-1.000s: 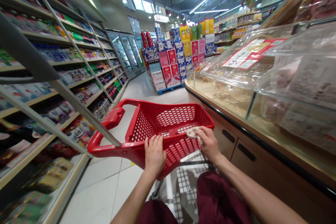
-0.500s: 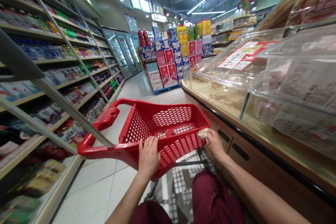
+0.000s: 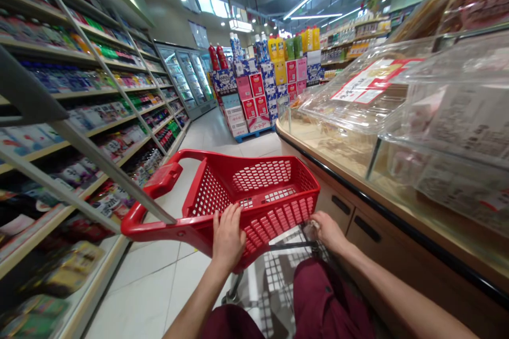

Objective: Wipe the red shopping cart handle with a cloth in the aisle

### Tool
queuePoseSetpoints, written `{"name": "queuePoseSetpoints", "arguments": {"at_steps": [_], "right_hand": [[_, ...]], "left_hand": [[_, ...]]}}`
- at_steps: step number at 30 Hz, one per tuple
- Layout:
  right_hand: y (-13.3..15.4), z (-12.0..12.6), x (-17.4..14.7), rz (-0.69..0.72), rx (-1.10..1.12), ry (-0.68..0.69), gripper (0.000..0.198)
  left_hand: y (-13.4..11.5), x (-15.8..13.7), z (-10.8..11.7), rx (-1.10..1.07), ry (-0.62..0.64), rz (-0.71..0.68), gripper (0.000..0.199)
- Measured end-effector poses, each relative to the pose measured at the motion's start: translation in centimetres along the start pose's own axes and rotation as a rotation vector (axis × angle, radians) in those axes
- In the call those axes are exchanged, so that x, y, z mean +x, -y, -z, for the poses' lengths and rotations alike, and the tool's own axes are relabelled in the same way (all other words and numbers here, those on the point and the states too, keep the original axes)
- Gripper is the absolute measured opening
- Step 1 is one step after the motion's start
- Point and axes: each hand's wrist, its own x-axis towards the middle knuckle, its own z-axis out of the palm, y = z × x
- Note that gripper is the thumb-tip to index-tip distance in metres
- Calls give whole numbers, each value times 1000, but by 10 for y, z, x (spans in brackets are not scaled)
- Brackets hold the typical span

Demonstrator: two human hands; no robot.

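Note:
A red plastic shopping cart stands in front of me, with pierced sides and nothing in its upper basket. My left hand is closed over its near rim, fingers curled inward. Low at the cart's near right side, my right hand pinches a crumpled whitish cloth. Most of that cloth is hidden by the fingers, and I cannot tell whether it touches the cart.
Shelves of packaged goods line the left. On the right, a wooden counter carries clear plastic food boxes. Stacked drink cartons stand ahead, with glass-door fridges behind. A grey metal bar crosses the left foreground.
My right hand has moved down with the cloth, from the basket's upper side to below its lower edge. My left hand stays on the rim.

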Motion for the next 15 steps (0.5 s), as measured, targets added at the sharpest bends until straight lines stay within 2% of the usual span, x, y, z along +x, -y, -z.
{"name": "queuePoseSetpoints", "arguments": {"at_steps": [3,6,9,12,15], "right_hand": [[38,-4,-8,-43,381,-7,34],[78,3,-5,-132,720,-45,27],[94,7,-4,-274,1012,-52,17],[89,4,-10,-437,1157,-71,20],[90,-2,-17,-530,1147,-154,25]], "left_hand": [[-21,-7,-12,-365,10,55,50],[-54,-13,-31,-821,168,249,51],[-74,-16,-46,-1201,333,474,43],[-75,-17,-50,-1257,343,603,31],[-71,-15,-46,-1059,187,532,18]]}}
